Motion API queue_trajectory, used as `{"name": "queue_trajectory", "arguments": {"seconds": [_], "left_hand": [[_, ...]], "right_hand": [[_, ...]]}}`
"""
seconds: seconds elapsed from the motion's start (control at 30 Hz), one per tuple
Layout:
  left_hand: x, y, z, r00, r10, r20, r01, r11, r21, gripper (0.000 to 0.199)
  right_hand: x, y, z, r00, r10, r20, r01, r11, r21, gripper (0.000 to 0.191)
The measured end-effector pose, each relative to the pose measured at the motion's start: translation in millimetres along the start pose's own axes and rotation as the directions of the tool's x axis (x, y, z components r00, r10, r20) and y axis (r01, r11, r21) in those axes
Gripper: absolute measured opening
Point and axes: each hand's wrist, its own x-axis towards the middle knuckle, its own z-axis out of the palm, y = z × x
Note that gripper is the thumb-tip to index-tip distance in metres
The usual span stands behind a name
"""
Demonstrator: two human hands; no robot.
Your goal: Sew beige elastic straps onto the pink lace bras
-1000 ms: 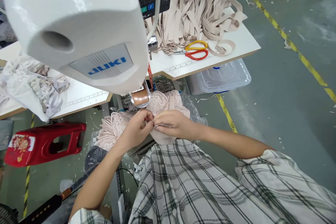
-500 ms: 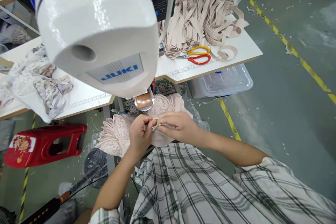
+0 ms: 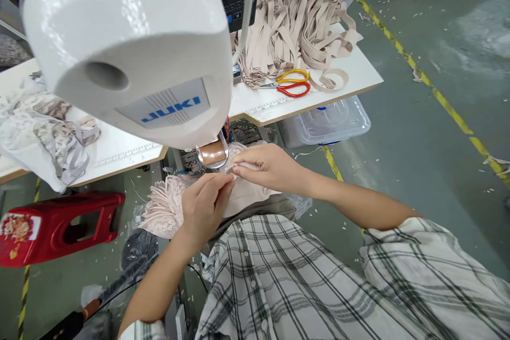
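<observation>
Pale pink lace fabric (image 3: pixel 165 207) lies across my lap, below the head of a white JUKI sewing machine (image 3: pixel 159 64). My left hand (image 3: pixel 207 202) pinches the fabric's edge between thumb and fingers. Close beside it, my right hand (image 3: pixel 266 170) grips a narrow part of the same fabric, its fingers pressed together. The fingertips of both hands nearly meet just under the machine's metal-framed brown part (image 3: pixel 213 153). The exact piece between the fingertips is partly hidden.
Beige straps (image 3: pixel 298 21) are heaped on the white table (image 3: pixel 279 109), near scissors with yellow and red handles (image 3: pixel 294 83). Lace pieces (image 3: pixel 43 127) lie at the left. A red stool (image 3: pixel 59 226) and a clear plastic box (image 3: pixel 330 122) are below table level.
My right hand has moved up a little, and my left hand has turned so its back shows more. The view has shifted, moving the machine and table leftward.
</observation>
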Motion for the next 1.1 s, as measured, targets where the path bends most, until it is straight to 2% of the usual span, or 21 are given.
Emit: {"name": "queue_trajectory", "arguments": {"seconds": [0.1,0.2,0.3,0.5,0.63,0.77,0.83,0.9,1.0,1.03,1.1], "left_hand": [[5,2,-4.7,1.000,-0.029,0.009,0.029,1.000,0.005,0.008],[9,3,-7.5,0.997,-0.077,0.031,0.077,0.997,-0.007,0.011],[11,2,-8.0,0.995,-0.087,0.039,0.088,0.996,-0.022,0.012],[8,-5,-1.9,0.999,-0.034,0.011,0.035,0.997,-0.067,0.009],[10,-7,-2.4,0.995,-0.085,0.060,0.086,0.996,-0.029,0.014],[14,-8,-5.9,0.974,-0.051,0.219,0.043,0.998,0.043,0.023],[14,-8,-5.1,0.972,-0.044,0.230,0.025,0.996,0.086,0.024],[12,-6,-1.8,0.982,-0.072,0.174,0.051,0.991,0.124,0.025],[9,-1,4.5,0.986,-0.143,0.083,0.134,0.985,0.111,0.024],[9,-1,5.9,0.984,-0.171,0.057,0.165,0.982,0.097,0.024],[8,-5,6.3,0.975,-0.222,-0.009,0.222,0.970,0.102,0.021]], "right_hand": [[4,-5,-5,0.995,0.048,0.089,-0.057,0.994,0.091,0.021],[5,-7,-10,0.989,0.065,0.130,-0.077,0.993,0.091,0.019],[5,-7,-14,0.986,0.049,0.162,-0.056,0.998,0.037,0.018],[7,-8,-19,0.966,0.029,0.257,-0.029,1.000,-0.002,0.017],[8,-6,-19,0.960,0.009,0.278,-0.010,1.000,0.001,0.018],[5,-5,-15,0.968,-0.004,0.252,0.005,1.000,-0.004,0.018],[1,-6,-11,0.980,0.011,0.200,-0.014,1.000,0.011,0.017],[-3,-6,-4,0.994,0.006,0.109,-0.007,1.000,0.010,0.017],[-1,-6,4,0.995,-0.076,-0.069,0.071,0.995,-0.074,0.018],[4,-7,5,0.989,-0.106,-0.099,0.096,0.990,-0.102,0.018],[20,-8,3,0.989,-0.123,-0.081,0.113,0.987,-0.116,0.017]]}}
